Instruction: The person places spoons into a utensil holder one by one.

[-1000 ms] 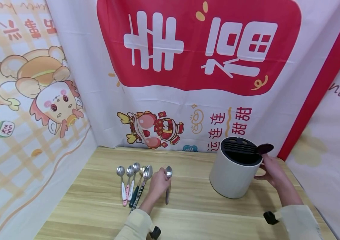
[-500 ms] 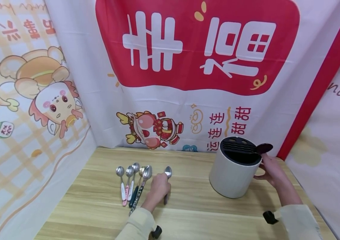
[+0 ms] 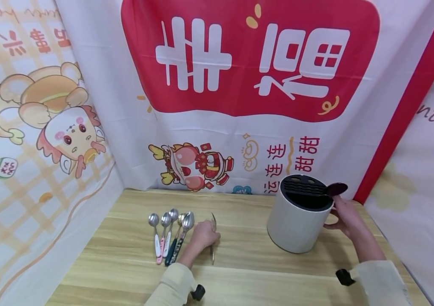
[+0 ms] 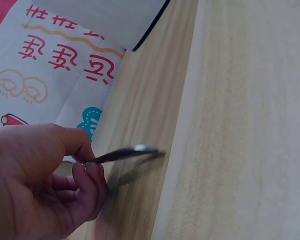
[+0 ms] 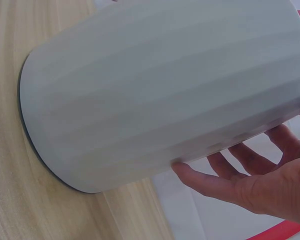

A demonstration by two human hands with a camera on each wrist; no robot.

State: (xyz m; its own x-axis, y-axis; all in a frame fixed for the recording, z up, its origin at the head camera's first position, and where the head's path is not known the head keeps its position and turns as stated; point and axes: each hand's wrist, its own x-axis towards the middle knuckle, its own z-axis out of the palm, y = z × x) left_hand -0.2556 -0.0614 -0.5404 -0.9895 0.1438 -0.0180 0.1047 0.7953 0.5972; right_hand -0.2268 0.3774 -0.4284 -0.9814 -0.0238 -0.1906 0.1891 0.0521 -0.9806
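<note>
My left hand [image 3: 202,236] pinches a metal spoon [image 3: 212,250] between thumb and fingers, over the wooden table. In the head view the spoon is edge-on; in the left wrist view its shiny end [image 4: 135,150] sticks out past the fingertips, close above the wood. My right hand [image 3: 351,221] rests its fingertips against the side of a white utensil holder [image 3: 293,225] with a black slotted top. The right wrist view shows those fingers [image 5: 200,181] spread along the ribbed wall. A dark spoon [image 3: 337,188] leans out of the holder's rim above this hand.
Left of my left hand, several spoons [image 3: 171,238] with white, pink, dark green and patterned handles lie side by side on the table [image 3: 247,280]. A printed cloth [image 3: 251,148] hangs behind the table, and others hang at both sides.
My left hand has shifted slightly and turned the spoon, whose bowl faced up earlier and now shows edge-on. My right hand and the holder have stayed in place.
</note>
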